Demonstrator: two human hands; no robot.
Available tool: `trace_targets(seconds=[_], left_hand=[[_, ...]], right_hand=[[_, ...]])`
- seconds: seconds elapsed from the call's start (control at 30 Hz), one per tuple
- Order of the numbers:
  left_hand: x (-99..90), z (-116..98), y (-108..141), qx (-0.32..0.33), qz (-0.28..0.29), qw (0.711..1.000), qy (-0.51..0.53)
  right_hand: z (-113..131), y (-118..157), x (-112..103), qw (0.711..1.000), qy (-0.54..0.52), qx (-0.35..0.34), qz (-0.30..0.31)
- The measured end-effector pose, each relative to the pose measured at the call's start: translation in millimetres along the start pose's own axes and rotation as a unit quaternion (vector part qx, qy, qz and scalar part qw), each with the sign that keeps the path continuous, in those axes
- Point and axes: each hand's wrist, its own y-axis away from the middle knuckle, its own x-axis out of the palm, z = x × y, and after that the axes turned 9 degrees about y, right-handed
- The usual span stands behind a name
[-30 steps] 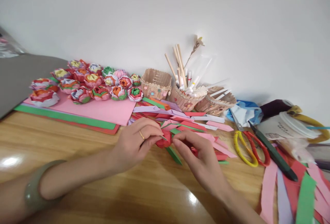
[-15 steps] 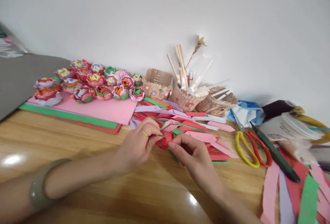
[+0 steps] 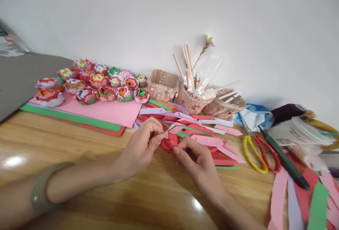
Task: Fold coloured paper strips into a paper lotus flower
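The dark print (image 3: 293,131) on the white tub (image 3: 287,137) is too small to read.

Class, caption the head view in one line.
Left hand and right hand touch folded red paper, paper flowers at left.

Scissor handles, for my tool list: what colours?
Scissor handles: yellow and red, clearest in the head view.

Scissors (image 3: 259,154) lie right of folded strips (image 3: 209,139).
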Motion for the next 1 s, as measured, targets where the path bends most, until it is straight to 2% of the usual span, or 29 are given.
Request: trace_targets(seconds=[0.33, 0.5, 0.67, 0.77, 0.87, 1.0], left_hand=[[3.3, -3, 2, -0.088, -0.020, 0.992, 0.082], [5.5, -6, 2, -0.156, -0.037, 0.976, 0.144], [3.3, -7, -8, -0.233, -0.111, 0.942, 0.215], [3.5, -7, -11, -0.305, -0.102, 0.908, 0.270], [5.2, -9, -10, -0.347, -0.083, 0.878, 0.319], [7.1, -11, -10, -0.361, -0.033, 0.859, 0.360]], right_hand=[[1, 1, 1, 0.997, 0.063, -0.052, -0.017], [0, 3, 0, 0.984, 0.129, -0.114, -0.046], [-2, 7, -4, 0.956, 0.139, -0.220, -0.135], [-2, 5, -6, 0.947, 0.163, -0.213, -0.179], [-3, 1, -5, 0.942, 0.216, -0.192, -0.171], [-8, -3, -3, 0.930, 0.269, -0.220, -0.120]])
